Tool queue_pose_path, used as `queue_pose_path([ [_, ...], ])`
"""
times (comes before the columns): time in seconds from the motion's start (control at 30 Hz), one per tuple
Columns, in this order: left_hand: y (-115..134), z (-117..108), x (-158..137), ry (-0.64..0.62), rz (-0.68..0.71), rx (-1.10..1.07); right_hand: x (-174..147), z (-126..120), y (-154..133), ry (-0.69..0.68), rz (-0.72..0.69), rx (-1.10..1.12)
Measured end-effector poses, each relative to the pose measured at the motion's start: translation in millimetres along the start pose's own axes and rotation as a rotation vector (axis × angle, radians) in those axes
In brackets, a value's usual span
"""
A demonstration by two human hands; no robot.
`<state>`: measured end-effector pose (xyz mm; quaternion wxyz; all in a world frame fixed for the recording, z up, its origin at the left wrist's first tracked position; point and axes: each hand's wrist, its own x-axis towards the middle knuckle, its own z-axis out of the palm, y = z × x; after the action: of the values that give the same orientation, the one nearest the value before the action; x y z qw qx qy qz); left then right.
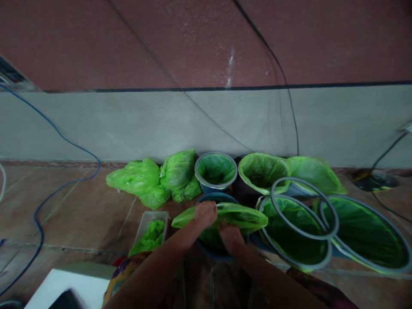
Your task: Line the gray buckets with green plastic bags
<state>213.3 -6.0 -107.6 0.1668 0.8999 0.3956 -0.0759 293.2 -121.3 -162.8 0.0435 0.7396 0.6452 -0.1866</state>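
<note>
A light green plastic bag (247, 216) is stretched wide at its mouth over a blue bin (215, 254) in front of me. My left hand (206, 213) is closed on the bag's rim near the bin's far side. My right hand (231, 236) lies at the near side of the bag's mouth, its fingers stretched out against the film; the fingertips are partly dim. The bag's lower part is down inside the bin, where its depth is dark.
Filled green bags (137, 178) sit by the wall. A tub (165, 216) holds green film. Lined bins (215, 186) stand behind and at right, with a loose grey ring (334, 221) resting across two rims. A blue hose (40, 231) and white box (54, 285) are at left.
</note>
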Motion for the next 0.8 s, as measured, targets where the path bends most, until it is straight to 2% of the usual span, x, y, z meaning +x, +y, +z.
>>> queue_pose_path([
  [0.13, 1, 0, 2, 0.01, -0.006, 0.001, 3, -2, -7, -0.014, 0.013, -0.08],
  [0.3, -2, -14, 0, 0.118, -0.018, 0.012, 0, -31, -7, 0.036, 0.012, -0.054],
  [0.37, -4, -23, 1, 0.18, -0.02, -0.03, -3, -44, -4, 0.101, 0.029, 0.047],
  [0.47, -7, -36, 6, 0.228, 0.002, -0.199, -7, -62, 0, 0.28, -0.009, 0.429],
  [0.6, -3, -63, 9, 0.277, 0.079, -0.644, -14, -100, 4, 0.46, -0.039, 1.111],
  [0.7, 5, -91, 0, 0.296, 0.176, -1.095, -28, -141, 13, 0.483, -0.054, 1.547],
  [0.8, 9, -115, -13, 0.218, 0.348, -1.447, -43, -173, 28, 0.453, -0.11, 1.799],
])
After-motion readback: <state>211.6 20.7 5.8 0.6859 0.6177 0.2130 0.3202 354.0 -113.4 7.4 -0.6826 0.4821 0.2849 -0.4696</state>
